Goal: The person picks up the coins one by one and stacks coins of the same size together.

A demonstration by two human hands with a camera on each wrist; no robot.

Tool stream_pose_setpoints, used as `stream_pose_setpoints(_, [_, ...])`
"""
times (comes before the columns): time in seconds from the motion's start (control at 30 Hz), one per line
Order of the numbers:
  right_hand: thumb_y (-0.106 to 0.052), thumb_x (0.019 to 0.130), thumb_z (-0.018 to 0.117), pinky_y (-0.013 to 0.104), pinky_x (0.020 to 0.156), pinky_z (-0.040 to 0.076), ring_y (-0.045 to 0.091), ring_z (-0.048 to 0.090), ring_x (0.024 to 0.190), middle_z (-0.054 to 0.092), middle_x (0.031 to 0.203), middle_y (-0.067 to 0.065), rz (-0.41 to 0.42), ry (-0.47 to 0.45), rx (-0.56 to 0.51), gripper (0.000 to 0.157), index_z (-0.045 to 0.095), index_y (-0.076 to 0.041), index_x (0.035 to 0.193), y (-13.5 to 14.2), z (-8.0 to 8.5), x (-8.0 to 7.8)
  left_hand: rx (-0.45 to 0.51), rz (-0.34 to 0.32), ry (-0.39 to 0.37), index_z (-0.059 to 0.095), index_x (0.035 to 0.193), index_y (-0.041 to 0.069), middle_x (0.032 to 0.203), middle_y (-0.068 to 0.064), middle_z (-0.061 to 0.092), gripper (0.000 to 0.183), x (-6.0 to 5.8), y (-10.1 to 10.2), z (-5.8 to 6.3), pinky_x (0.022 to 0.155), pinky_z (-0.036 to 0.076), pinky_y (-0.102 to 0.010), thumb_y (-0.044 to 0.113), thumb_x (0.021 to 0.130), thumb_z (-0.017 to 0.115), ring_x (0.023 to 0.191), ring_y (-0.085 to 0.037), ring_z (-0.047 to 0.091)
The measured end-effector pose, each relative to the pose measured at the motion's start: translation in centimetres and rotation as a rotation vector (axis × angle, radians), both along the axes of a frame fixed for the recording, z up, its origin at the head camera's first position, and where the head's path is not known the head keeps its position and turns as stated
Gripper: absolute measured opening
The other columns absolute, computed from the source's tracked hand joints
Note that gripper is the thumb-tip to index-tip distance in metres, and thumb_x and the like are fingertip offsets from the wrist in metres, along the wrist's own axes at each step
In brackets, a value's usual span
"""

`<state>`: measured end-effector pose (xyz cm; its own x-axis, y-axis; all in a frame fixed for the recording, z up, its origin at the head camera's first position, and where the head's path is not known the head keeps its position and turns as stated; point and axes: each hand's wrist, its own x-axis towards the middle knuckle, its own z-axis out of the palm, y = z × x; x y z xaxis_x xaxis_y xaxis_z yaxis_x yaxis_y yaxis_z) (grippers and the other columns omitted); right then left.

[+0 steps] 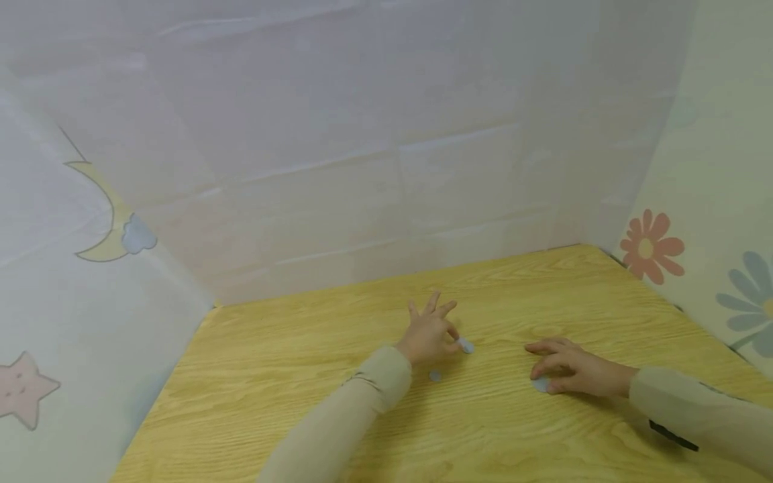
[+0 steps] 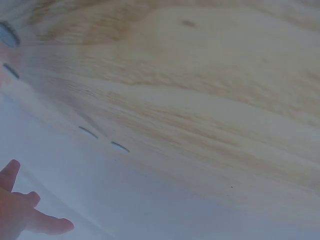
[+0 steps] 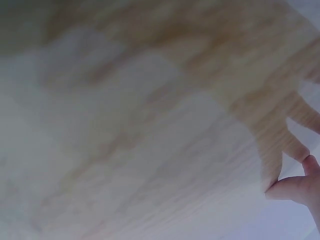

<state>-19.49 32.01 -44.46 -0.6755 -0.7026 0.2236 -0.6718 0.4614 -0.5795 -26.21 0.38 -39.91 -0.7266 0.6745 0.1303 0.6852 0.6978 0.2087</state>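
Observation:
My left hand (image 1: 427, 339) reaches over the wooden tabletop, its thumb and index finger pinching a small pale grey disc (image 1: 467, 346) while the other fingers spread upward. Just on the near side of this hand another disc (image 1: 435, 376) lies flat. To the right, my right hand (image 1: 576, 371) is low over the wood, with thumb and a finger gripping a pale disc (image 1: 540, 384) at its edges. The left wrist view shows spread fingers (image 2: 47, 222) and thin grey discs (image 2: 120, 146) seen nearly edge-on. In the right wrist view, the thumb (image 3: 287, 190) comes down at the tabletop; no disc shows there.
The yellow wood-grain tabletop (image 1: 272, 376) ends at a pale, creased sheet (image 1: 338, 168) along the back. On the left stands a panel printed with a moon (image 1: 109, 248) and a star; the right panel bears flowers (image 1: 646, 248). Something black (image 1: 673, 436) hangs beneath the right sleeve.

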Motion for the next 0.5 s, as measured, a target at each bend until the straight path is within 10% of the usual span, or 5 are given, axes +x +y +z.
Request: stream_pose_setpoints(0.5, [-0.015, 0.09, 0.068, 0.073, 0.076, 0.035, -0.02, 0.007, 0.123, 0.037, 0.147, -0.004, 0.012, -0.023, -0.004, 0.024, 0.066, -0.026, 0.111, 0.1, 0.1, 0.1, -0.03, -0.04, 0.043, 0.077, 0.093, 0.02, 0.152, -0.006, 0.038, 0.018, 1.7, 0.8, -0.1, 0.098, 0.015, -0.078, 0.036, 0.087, 0.072, 0.146, -0.037, 0.013])
